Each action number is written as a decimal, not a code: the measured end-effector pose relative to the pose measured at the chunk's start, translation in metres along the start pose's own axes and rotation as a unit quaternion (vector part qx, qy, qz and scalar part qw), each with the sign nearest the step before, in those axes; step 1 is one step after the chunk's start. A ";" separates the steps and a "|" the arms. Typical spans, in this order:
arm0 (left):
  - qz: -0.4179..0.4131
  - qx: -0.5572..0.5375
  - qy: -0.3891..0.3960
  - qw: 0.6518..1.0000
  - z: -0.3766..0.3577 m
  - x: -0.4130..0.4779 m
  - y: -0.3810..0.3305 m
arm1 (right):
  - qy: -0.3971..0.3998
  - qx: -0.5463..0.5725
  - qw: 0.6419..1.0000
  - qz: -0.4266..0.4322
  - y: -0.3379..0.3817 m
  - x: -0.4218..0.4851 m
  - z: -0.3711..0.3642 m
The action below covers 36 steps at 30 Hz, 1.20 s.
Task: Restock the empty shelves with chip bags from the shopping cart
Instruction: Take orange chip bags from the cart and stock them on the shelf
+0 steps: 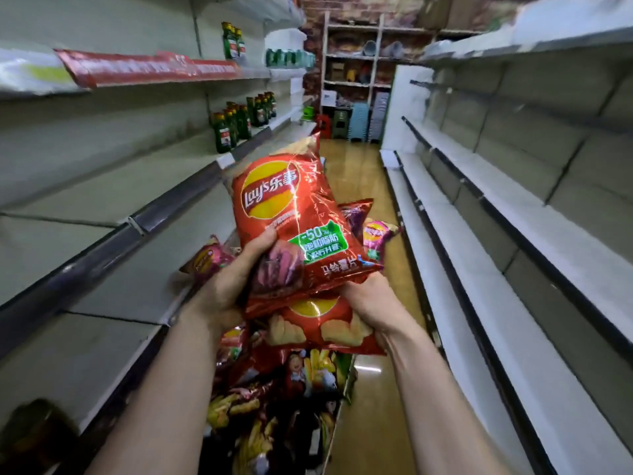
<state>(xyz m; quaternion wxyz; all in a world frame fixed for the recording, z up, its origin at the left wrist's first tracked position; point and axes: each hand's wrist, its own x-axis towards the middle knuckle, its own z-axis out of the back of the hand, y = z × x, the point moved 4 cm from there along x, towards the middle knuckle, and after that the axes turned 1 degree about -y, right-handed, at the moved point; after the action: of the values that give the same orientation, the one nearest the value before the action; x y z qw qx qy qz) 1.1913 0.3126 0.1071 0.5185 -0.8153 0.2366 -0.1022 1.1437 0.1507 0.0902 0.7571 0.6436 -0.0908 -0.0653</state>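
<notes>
I hold a red Lay's chip bag (287, 214) upright in the middle of the aisle. My left hand (227, 286) grips its lower left corner, thumb on the front. My right hand (371, 303) grips the lower right of the stack from below, where a second red chip bag (318, 329) sits under the first. A purple chip bag (375, 236) shows behind them. Below my arms the shopping cart (342, 392) is full of several chip bags. Bare shelves (113, 186) run along the left at hand height.
Green bottles (233, 126) stand further down the left shelves, with a red price strip (147, 68) above. Bare white shelves (507, 186) line the right. The wooden floor (356, 173) leads to a back rack with stools and boxes (356, 121).
</notes>
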 end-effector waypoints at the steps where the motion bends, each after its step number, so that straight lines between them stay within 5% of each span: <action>1: -0.001 0.004 -0.004 1.000 -0.008 -0.008 0.002 | -0.022 0.005 1.000 -0.003 -0.003 -0.017 0.005; 16: 0.043 0.079 0.174 0.981 -0.193 -0.113 0.079 | -0.251 0.007 0.968 -0.024 -0.007 -0.248 0.135; 22: 0.136 0.098 0.327 0.930 -0.292 -0.188 0.131 | -0.349 0.001 0.937 -0.024 -0.003 -0.383 0.206; 36: 0.180 0.089 0.516 0.833 -0.488 -0.373 0.196 | -0.561 0.023 0.827 -0.034 0.031 -0.656 0.293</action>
<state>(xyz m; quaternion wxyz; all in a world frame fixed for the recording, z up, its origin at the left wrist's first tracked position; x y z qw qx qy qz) 0.6119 0.0383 0.1768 0.4007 -0.5375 0.6022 -0.4335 0.4384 0.0149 0.1315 0.5581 0.5162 -0.4794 -0.4385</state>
